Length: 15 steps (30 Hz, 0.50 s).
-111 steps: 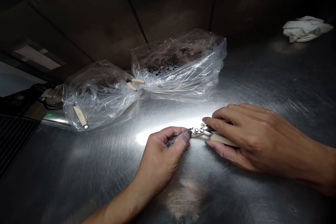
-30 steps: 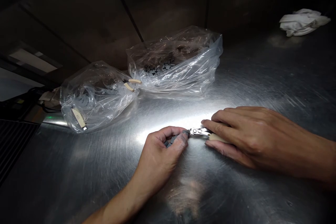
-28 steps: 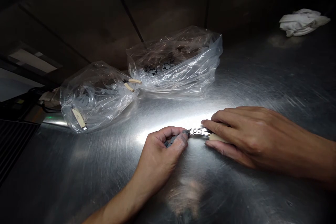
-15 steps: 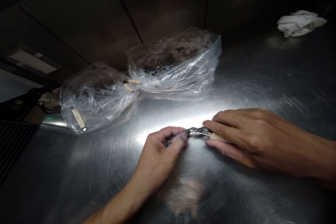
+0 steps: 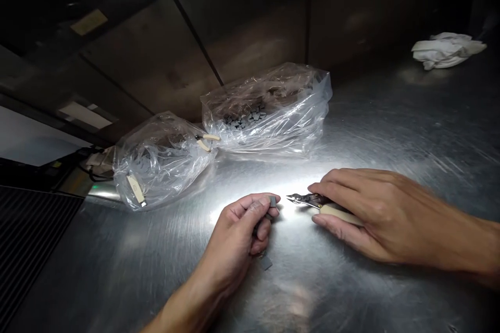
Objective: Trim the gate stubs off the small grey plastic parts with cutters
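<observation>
Between the thumb and forefinger of my left hand is a small grey piece, and its other fingers curl around something dark that is mostly hidden. Another grey piece shows just below those fingers, over the metal table. My right hand is closed around cutting pliers with cream handles. The pliers' pointed jaws face left, a short gap away from the grey piece.
Behind my hands, a clear plastic bag holds many grey pieces. Left of it lies another clear bag, with a cream-handled tool between them and a cream cutter at its front. A white cloth lies far right.
The pliers have drawn back to the right, off the piece in my left hand. A grey piece now shows below my left fingers. The view has shifted, so the bags appear lower and further right.
</observation>
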### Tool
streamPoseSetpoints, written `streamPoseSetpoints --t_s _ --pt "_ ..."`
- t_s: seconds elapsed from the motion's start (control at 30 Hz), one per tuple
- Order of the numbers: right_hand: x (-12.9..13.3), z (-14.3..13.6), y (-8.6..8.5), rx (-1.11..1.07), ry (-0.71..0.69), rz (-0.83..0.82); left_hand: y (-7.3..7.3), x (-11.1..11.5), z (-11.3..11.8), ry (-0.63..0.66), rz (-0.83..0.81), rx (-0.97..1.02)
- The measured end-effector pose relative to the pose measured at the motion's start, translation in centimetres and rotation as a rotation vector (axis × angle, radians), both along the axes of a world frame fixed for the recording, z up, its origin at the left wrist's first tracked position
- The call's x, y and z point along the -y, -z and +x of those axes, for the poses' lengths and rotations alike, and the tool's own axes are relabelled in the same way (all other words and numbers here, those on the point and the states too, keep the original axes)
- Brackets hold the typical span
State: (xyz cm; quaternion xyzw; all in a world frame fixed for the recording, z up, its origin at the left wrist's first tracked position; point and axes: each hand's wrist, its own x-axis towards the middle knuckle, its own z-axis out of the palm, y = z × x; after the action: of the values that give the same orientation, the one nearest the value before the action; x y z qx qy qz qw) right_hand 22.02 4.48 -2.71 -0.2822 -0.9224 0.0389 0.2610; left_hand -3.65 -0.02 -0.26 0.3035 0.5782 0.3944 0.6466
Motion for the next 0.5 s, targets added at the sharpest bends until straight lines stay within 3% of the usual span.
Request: streamPoseSetpoints --t_s 0.13,0.27,0.4,0.5 --pt "-0.1 0.1 0.4 0.014 0.013 0.011 0.8 -0.2 -0.4 0.032 0.350 -0.479" --pt "-0.3 0.3 0.7 0.030 0.031 0.011 1.9 -0.2 -0.6 0.190 0.734 -0.738" --pt "-0.5 0.5 0.7 0.043 0.059 0.020 2.6 0.4 -0.8 0.289 0.841 -0.941" --pt "-0.5 0.6 0.6 0.029 0.067 0.017 2.4 0.8 -1.0 0.245 0.868 -1.016"
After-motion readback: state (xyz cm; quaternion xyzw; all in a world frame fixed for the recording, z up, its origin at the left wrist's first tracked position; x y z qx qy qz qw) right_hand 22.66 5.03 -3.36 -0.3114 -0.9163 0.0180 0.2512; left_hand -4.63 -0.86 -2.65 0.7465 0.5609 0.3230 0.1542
